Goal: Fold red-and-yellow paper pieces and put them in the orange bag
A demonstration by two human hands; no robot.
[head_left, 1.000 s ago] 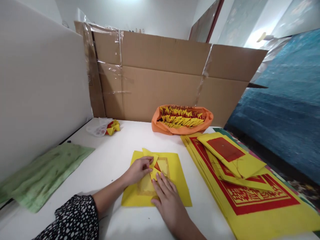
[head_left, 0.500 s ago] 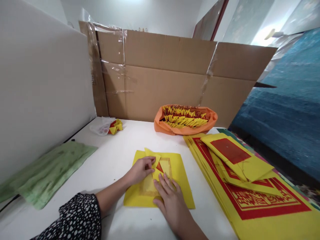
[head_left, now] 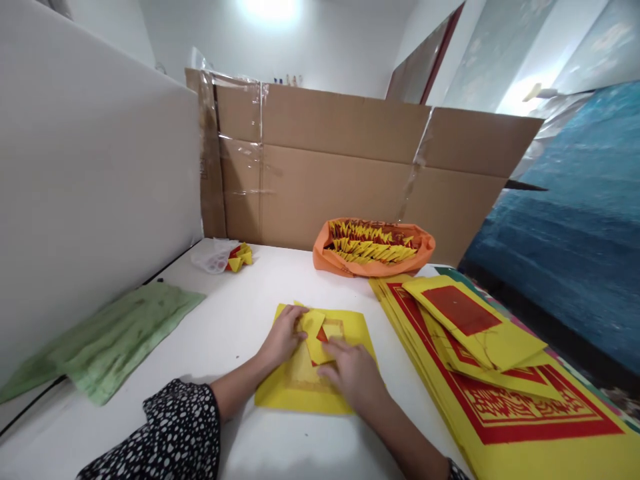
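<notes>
A small piece of folded yellow paper [head_left: 314,326] with a bit of red showing lies on top of a larger yellow sheet [head_left: 280,399]. My left hand [head_left: 285,335] grips its left edge between thumb and bent fingers. At the lower right edge of the same paper, my right hand [head_left: 356,375] has its fingertips and thumb drawn in around the corner. Parts of the folds are hidden beneath the fingers of both hands.
An orange bag [head_left: 345,270] full of folded yellow-red pieces stands at the back. Yellow-and-red printed sheets [head_left: 550,453] are stacked on the right. On the left lie a green cloth [head_left: 135,333] and a clear plastic container [head_left: 214,259] beside folded pieces [head_left: 241,257]. Cardboard [head_left: 340,183] walls the back.
My right hand has gone from lying flat with spread fingers to curled fingers at the folded paper's corner. My left hand stays at the paper's left edge. The camera view has tilted slightly.
</notes>
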